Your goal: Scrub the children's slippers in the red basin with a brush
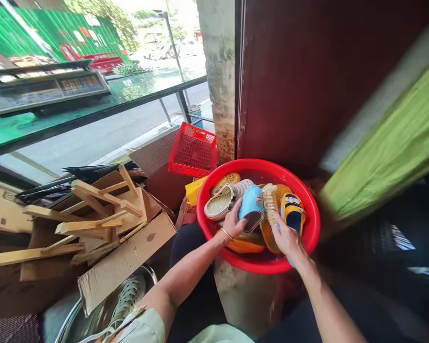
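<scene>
A round red basin [311, 224] holds several shoes. My left hand [233, 223] is closed on the side of a light blue shoe [252, 202], held above the others with its opening toward me. In my right hand [289, 242] is a scrub brush [270, 202] with pale bristles, right beside the blue shoe; the brush's handle is mostly hidden by the hand. A cream clog [218, 205] lies at the left of the basin. At the right sits a yellow slipper [293, 209] with a dark blue inside. An orange-yellow shoe [248, 244] rests below the blue one.
Behind the basin stands a red plastic crate [195, 150]. On the left, wooden stools [103, 214] lie piled on cardboard [132, 257]. A metal basin [69, 317] holding a pale shoe is at the lower left. Yellow-green cloth [389, 143] hangs at the right.
</scene>
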Motion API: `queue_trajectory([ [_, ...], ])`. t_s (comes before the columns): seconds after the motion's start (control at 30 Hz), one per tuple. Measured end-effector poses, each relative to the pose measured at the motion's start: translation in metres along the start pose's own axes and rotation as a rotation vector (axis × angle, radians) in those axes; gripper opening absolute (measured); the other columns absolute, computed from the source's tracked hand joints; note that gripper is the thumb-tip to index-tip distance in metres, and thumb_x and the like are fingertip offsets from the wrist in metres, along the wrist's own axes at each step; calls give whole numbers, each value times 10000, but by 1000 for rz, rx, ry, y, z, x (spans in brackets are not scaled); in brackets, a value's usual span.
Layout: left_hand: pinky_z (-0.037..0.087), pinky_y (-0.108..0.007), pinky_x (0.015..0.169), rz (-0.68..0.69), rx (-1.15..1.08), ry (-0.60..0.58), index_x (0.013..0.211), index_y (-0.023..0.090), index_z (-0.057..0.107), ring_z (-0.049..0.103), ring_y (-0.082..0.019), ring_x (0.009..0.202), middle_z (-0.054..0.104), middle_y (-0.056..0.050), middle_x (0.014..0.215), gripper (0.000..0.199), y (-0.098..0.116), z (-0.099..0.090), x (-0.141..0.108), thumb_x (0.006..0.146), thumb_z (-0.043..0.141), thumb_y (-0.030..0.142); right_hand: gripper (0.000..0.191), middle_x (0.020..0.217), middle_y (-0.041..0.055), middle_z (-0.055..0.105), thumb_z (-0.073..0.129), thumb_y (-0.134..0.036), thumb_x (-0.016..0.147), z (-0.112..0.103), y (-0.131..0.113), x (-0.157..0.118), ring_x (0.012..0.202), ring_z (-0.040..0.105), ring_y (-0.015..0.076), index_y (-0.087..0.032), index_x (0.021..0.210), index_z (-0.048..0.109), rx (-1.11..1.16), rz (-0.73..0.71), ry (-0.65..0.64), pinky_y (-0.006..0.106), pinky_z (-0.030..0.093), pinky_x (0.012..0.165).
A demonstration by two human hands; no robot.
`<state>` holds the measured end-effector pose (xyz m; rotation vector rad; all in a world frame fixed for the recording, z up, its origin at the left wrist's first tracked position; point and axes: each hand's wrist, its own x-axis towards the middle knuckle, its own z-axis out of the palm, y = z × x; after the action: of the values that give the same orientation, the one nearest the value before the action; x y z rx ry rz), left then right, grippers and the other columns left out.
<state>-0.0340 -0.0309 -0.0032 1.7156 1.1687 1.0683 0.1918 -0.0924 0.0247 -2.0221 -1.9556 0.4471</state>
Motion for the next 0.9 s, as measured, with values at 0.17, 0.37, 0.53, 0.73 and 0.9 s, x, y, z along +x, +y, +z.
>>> queue_trajectory([
  [0.17, 369, -457, 1210, 12, 122, 47, 1551, 202, 431, 507, -339, 1417, 514, -122, 1559, 886, 4, -5, -2, 683, 611, 208, 589, 1310, 161, 715, 422, -301, 1005, -3, -1, 5, 1095, 738, 304, -167, 1578, 445, 128, -135, 151, 382, 590, 912],
  [0.37, 402, -511, 1157, -166, -27, 248, 1389, 187, 594, 588, -342, 1280, 672, -114, 1352, 680, -4, -7, 15, 710, 620, 176, 576, 1329, 125, 711, 416, -274, 992, 9, -13, -18, 1141, 722, 284, -212, 1562, 471, 150, -271, -12, 378, 587, 935],
  [0.53, 451, -499, 1094, -234, -173, 302, 1339, 166, 620, 631, -323, 1183, 694, -127, 1273, 596, -9, -7, 24, 805, 739, 404, 590, 1203, 96, 772, 438, -254, 978, 4, -15, -42, 1023, 761, 258, -277, 1567, 474, 195, -254, -161, 331, 587, 862],
  [0.73, 446, -511, 1109, -211, -35, 275, 1440, 149, 544, 615, -347, 1247, 655, -175, 1357, 700, -6, -4, 18, 867, 680, 527, 534, 1108, 83, 798, 452, -306, 987, 4, -20, -47, 950, 770, 250, -310, 1512, 550, 285, -253, -347, 288, 559, 778],
  [0.9, 444, -483, 1148, -95, 108, 126, 1530, 210, 454, 587, -341, 1326, 596, -157, 1460, 775, 0, 19, -7, 868, 664, 555, 581, 921, 102, 789, 342, -351, 1020, 21, -37, -14, 611, 724, 202, -179, 1565, 450, 352, -23, -232, 284, 542, 613],
])
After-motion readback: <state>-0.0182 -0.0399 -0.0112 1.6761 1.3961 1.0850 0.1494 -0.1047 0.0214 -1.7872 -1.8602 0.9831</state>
